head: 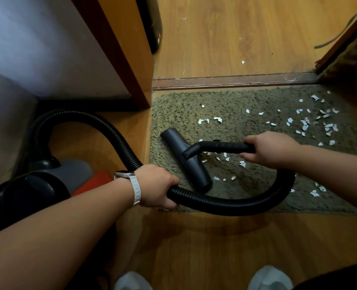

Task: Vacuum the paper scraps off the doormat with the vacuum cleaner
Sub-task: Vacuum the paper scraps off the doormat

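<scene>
A shaggy olive doormat (246, 101) lies in front of a doorway threshold. White paper scraps (305, 122) are scattered over its right half, and a few lie near the nozzle. The black floor nozzle (184, 160) rests on the mat's left part. My right hand (271, 149) grips the black vacuum handle (221, 146) that leads to the nozzle. My left hand (158, 187) grips the ribbed black hose (225, 203), which loops around the mat's front edge. The vacuum cleaner body (31, 191), black and grey with red, sits on the floor at the left.
A door frame and wall (119, 59) stand at the left of the mat. A metal threshold strip (236, 80) crosses behind it, with wooden floor (236, 38) beyond. A dark object (152, 26) stands past the frame. My feet (131, 281) are at the bottom edge.
</scene>
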### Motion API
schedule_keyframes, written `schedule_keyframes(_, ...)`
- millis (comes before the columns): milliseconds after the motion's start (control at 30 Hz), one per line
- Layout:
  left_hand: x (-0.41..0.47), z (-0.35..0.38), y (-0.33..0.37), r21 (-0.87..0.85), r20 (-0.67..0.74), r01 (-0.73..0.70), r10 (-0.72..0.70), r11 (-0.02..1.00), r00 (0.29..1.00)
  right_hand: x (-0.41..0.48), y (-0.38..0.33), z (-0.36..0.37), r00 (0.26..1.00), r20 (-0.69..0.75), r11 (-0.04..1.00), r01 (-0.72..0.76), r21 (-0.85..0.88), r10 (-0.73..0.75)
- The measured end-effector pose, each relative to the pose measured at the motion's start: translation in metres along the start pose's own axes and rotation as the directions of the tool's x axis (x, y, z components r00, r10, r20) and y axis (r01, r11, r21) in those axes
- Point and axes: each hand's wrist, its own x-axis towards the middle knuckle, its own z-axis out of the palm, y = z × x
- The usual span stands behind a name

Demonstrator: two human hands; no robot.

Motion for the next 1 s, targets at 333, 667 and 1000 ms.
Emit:
schedule_keyframes(333, 0.006, -0.002, 0.001, -0.014, -0.013, 0.028, -0.028, 1.0, 1.0, 0.002, 0.013, -0.001, 0.995, -0.03, 0.993, -0.095, 0.065, 0.097)
schedule_keyframes(667, 0.009, 0.0, -0.003, -0.011, -0.063, 0.033, -0.033, 0.999, 0.997, 0.005, 0.018, -0.001, 0.986, -0.053, 0.983, -0.152, 0.103, 0.158)
schedule_keyframes(1000, 0.004, -0.001, -0.006, -0.02, -0.067, 0.029, -0.03, 0.999, 0.997, 0.011, 0.017, -0.013, 0.967, -0.073, 0.953, -0.226, 0.203, 0.245)
